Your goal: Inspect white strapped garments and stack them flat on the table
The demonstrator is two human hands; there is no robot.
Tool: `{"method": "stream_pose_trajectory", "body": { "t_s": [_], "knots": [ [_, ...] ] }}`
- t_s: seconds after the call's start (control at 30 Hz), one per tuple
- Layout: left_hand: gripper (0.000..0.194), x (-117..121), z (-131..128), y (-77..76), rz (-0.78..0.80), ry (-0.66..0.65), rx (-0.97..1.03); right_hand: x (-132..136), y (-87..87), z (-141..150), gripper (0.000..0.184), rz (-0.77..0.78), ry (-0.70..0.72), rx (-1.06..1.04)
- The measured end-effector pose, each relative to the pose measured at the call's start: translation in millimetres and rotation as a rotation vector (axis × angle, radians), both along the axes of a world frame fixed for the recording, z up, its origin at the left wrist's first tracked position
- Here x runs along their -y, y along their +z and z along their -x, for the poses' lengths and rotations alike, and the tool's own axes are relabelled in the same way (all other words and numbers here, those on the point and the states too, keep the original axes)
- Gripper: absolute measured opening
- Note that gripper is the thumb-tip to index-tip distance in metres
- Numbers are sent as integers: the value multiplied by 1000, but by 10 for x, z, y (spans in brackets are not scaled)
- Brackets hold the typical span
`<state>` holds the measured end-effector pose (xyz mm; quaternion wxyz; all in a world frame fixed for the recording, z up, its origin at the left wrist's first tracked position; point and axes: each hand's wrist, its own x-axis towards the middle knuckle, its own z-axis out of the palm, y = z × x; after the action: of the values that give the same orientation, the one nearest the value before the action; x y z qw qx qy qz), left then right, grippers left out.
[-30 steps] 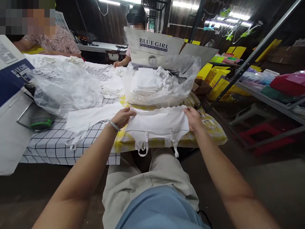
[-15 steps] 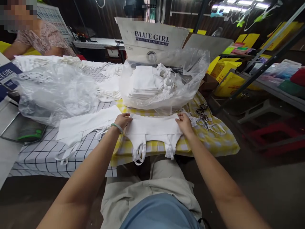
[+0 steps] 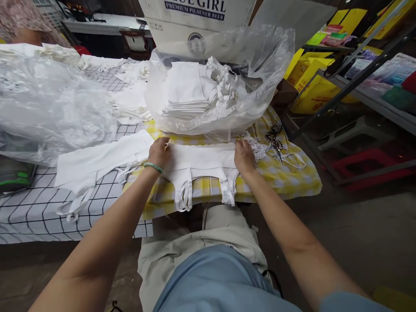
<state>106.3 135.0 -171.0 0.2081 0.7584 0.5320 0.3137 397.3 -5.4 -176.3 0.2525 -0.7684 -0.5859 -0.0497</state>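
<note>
Hands [image 3: 201,154] flat on white garment [image 3: 201,167], yellow cloth [image 3: 286,177]

The table [image 3: 48,208] carries a black-and-white grid cloth on the left and a yellow checked cloth [image 3: 292,177] on the right. Directly on it lie a white garment [image 3: 201,167], a second white garment [image 3: 97,162], two clear plastic bags [image 3: 48,108] holding folded white pieces, and scissors [image 3: 274,138].
</note>
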Motion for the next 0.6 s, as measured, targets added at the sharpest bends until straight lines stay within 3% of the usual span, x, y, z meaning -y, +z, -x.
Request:
{"method": "stream_pose_trajectory", "body": {
  "t_s": [0.07,0.17,0.3,0.6],
  "knots": [
    [41,61,-42,15,-129,-178,-178,8,44,67,43,79,64,113],
    [53,132,-94,-6,-95,-327,-399,-42,44,100,52,269,138,135],
    [68,167,-99,-67,64,-328,-560,-115,-26,43,61,435,148,78],
    [68,112,-139,-43,112,-333,-625,-165,-55,-12,63,472,126,59]
  ]
}}
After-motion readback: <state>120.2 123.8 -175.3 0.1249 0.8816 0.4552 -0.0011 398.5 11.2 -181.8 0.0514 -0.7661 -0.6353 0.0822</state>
